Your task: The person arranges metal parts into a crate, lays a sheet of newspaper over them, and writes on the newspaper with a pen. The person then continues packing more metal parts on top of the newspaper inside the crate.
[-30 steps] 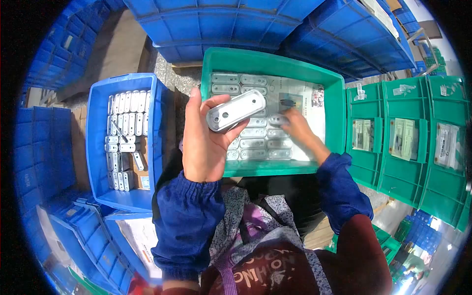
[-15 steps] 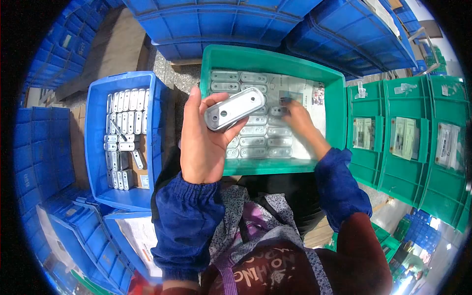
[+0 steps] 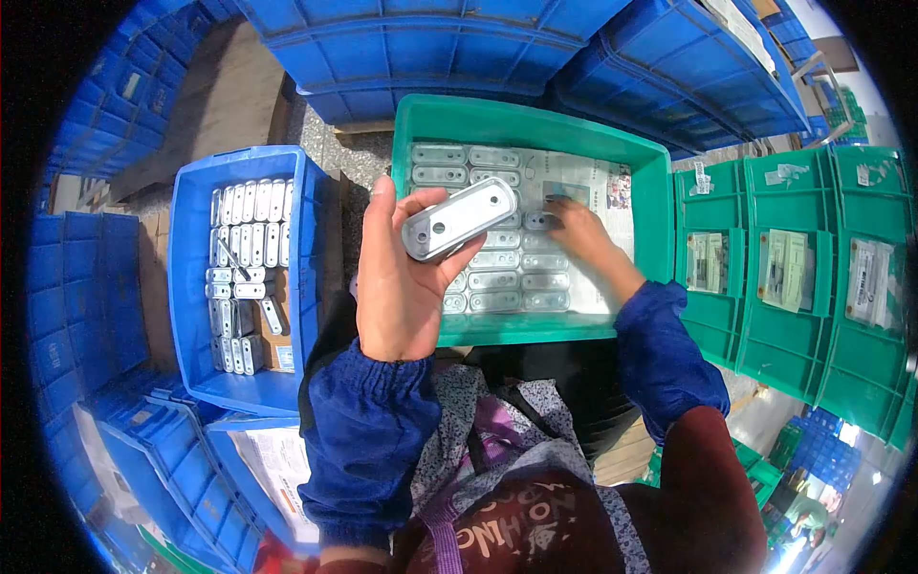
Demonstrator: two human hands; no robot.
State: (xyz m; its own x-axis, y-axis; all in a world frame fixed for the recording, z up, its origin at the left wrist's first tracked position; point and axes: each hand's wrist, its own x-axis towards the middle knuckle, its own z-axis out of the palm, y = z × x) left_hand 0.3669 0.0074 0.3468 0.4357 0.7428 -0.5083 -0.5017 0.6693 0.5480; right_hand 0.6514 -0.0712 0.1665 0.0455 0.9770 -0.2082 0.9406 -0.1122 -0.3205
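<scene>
My left hand [image 3: 402, 297] is raised over the left side of the green crate [image 3: 653, 230], closed around an oblong silver metal plate [image 3: 459, 218] with rounded ends and holes. The plate is tilted, its broad face turned up. Inside the crate, my right hand [image 3: 583, 234] has its fingers on the right end of a similar metal plate [image 3: 538, 221], which lies at the upper end of the right-hand column. Several more metal plates [image 3: 492, 259] lie flat in columns beneath and beside my left hand, which hides some of them.
Newspaper [image 3: 598, 191] lines the green crate's floor. To the left stands a blue crate [image 3: 182, 287] with several metal plates in rows, some loose and tilted. Stacked blue crates [image 3: 421, 48] rise behind, and green crates [image 3: 794, 287] with paper labels stand on the right.
The plate in my left hand has tipped slightly, its face now brighter. My right hand stays at the same plate with little motion. The whole view has shifted a little.
</scene>
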